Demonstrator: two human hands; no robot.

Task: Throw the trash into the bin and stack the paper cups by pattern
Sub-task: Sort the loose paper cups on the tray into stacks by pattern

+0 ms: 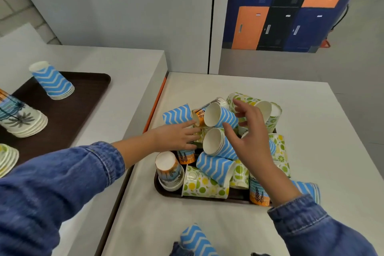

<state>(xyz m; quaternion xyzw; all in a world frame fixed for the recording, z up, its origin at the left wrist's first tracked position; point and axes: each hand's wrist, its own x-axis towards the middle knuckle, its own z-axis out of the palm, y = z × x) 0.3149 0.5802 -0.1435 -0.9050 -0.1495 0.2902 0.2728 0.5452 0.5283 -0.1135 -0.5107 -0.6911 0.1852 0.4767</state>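
Note:
A dark tray (166, 190) on the right table holds a jumbled pile of paper cups: blue zigzag cups (216, 169), lime-and-lemon cups (202, 186) and palm-tree cups (169, 172). My right hand (252, 141) hovers open over the pile, fingers spread beside a blue zigzag cup (223, 117) lying on its side. My left hand (176, 137) reaches into the pile's left side, fingers flat on the cups; it grips nothing I can see. On the left table a brown tray (83, 97) carries sorted upside-down stacks: blue zigzag (53, 81), palm-tree (19, 119), lime (6, 158).
A blue zigzag cup (196, 241) lies at the bottom edge near my body. An orange strip (154, 106) marks the gap between the two tables. Grey partitions stand behind; coloured lockers (291, 6) are far right. No bin or trash is in view.

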